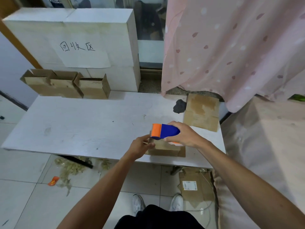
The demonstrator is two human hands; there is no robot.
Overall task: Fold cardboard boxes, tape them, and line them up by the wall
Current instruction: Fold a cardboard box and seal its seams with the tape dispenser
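Tape dispenser (165,131) gripped in right hand (184,134), left hand (140,146) pinching small box (165,150), open boxes (66,85) behind

This is looking like a makeshift packing room: white cartons (107,30) carrying a handwritten 回收区 sign (85,55), cardboard boxes (66,86) sitting in a row, scraps (71,167) littering the tiled floor (19,195)
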